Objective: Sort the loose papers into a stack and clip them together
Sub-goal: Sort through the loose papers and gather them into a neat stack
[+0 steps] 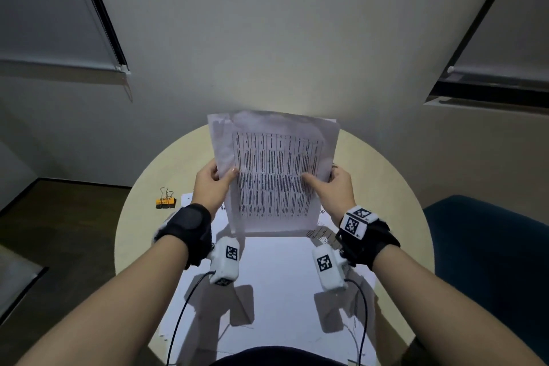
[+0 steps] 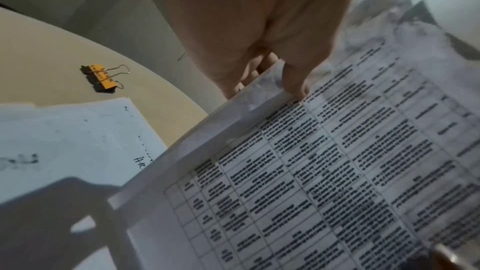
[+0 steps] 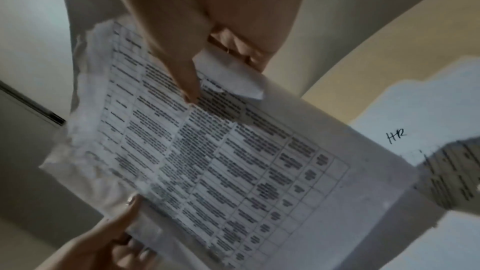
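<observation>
Papers (image 1: 274, 175) lifted above bench (image 1: 142, 217), left hand (image 1: 212, 184) and right hand (image 1: 334, 187) pinching side edges with fingers. Uneven edges (top corners offset). Could slip or crease if pinch loosens; clip (image 1: 165, 202) untouched on bench.

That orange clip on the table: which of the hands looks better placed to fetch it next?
Probably the left hand. The orange binder clip lies on the table just outside it, while the right hand grips the far side of the held papers and could keep them up.
</observation>
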Demonstrator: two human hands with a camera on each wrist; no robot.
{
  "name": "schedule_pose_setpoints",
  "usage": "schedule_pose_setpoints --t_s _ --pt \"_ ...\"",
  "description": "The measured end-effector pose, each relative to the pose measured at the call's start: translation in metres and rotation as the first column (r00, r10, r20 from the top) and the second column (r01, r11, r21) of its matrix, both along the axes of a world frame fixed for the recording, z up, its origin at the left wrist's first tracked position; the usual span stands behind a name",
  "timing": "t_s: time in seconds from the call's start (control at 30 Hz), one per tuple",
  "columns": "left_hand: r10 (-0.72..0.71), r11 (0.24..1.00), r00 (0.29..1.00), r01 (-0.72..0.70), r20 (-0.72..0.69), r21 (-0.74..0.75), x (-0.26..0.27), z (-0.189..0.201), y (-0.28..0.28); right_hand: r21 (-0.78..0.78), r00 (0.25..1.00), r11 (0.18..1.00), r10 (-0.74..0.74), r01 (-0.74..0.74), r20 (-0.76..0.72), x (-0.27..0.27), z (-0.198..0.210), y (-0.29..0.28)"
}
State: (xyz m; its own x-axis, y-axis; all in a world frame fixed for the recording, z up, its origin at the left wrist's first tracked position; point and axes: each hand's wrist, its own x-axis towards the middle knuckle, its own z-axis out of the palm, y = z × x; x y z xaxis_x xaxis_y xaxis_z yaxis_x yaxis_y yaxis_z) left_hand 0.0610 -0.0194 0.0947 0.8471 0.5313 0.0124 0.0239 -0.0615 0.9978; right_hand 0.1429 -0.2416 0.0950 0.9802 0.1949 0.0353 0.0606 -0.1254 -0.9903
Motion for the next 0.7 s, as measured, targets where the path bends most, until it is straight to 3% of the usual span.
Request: schedule_pose_setpoints --t_s 0.07,0.2,0.47,0.6,0.7 --pt "0.029 0.999 0.999 -0.028 0.035 -0.021 0.001 0.001 0.003 -0.031 0.999 0.999 0.036 -0.035 0.005 -0.001 -0.001 -0.001" --pt "-0.057 0.998 0.996 0.058 -0.071 0.011 -0.007 -0.012 0.005 -0.099 0.999 0.995 0.019 -0.024 -0.049 -0.006 -0.020 -0.005" --pt "-0.168 0.985 0.941 0.171 -0.294 -0.013 -0.015 -0.033 -0.006 0.107 0.987 0.994 -0.015 0.032 -0.157 -0.014 -0.021 0.006" --pt "0.065 0.988 0.924 -0.008 -0.377 0.153 -0.014 -0.034 0.007 0.072 0.991 0.996 0.069 -0.061 -0.114 -0.010 -0.015 0.018" --pt "0.222 0.959 0.881 -0.121 -0.417 0.255 -0.030 -0.036 0.027 -0.231 0.971 0.957 0.129 -0.174 -0.199 -0.005 -0.037 0.011"
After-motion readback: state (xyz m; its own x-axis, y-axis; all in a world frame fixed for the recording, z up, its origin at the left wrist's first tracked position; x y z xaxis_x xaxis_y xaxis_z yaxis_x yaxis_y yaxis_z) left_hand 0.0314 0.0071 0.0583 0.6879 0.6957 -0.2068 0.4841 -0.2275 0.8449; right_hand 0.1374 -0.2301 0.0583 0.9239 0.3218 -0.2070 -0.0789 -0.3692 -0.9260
